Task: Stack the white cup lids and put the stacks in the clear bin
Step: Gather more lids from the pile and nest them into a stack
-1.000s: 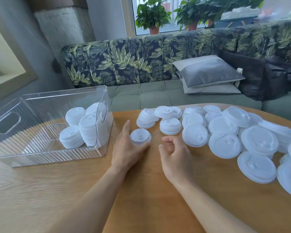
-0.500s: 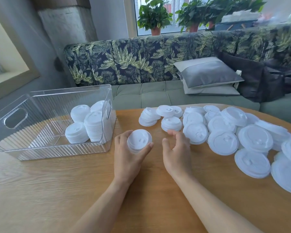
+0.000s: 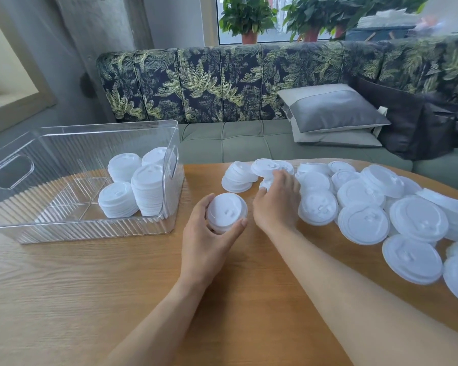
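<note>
Only 4 stacks (image 3: 132, 191) in clear bin (image 3: 64, 228), many lids (image 3: 365, 223) left by table (image 3: 117, 286) right edge; left hand (image 3: 204, 241) clamping 1 stack (image 3: 226, 211), right hand (image 3: 275, 204) grip unclear.

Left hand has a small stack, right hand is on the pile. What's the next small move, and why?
Probably close the right hand on the small lids under its fingers and bring them onto the stack the left hand holds: they look similar in size.

Lids (image 3: 363, 223): white matt plastic
Bin (image 3: 77, 228): clear glossy ribbed plastic
Tabletop (image 3: 64, 286): smooth grained wood
Sofa (image 3: 222, 83): leaf-print cloth
</note>
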Motion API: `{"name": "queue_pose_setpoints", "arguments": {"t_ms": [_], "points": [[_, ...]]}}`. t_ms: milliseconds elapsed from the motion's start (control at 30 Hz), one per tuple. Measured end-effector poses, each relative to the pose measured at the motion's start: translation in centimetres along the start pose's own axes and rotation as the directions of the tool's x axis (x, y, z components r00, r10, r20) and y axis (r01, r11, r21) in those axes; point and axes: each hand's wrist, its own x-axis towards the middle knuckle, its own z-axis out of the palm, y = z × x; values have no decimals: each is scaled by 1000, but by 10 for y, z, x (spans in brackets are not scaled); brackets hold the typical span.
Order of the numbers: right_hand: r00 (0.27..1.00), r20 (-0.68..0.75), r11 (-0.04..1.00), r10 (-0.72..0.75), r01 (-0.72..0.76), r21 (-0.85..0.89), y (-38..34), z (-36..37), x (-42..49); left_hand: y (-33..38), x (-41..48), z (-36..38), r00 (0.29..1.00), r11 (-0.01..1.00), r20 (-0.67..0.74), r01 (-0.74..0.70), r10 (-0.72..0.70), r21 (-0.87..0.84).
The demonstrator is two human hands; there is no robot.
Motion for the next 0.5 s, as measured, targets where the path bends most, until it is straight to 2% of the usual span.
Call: {"name": "queue_pose_setpoints", "arguments": {"t_ms": [300,500], "points": [[985,112,927,135,-85,-366,3,8,27,0,-1,1,1000,1000,4,5,-4,-19],[995,49,940,88,-67,-334,11,8,21,1,-1,0,1000,1000,4,8,-8,-17]]}}
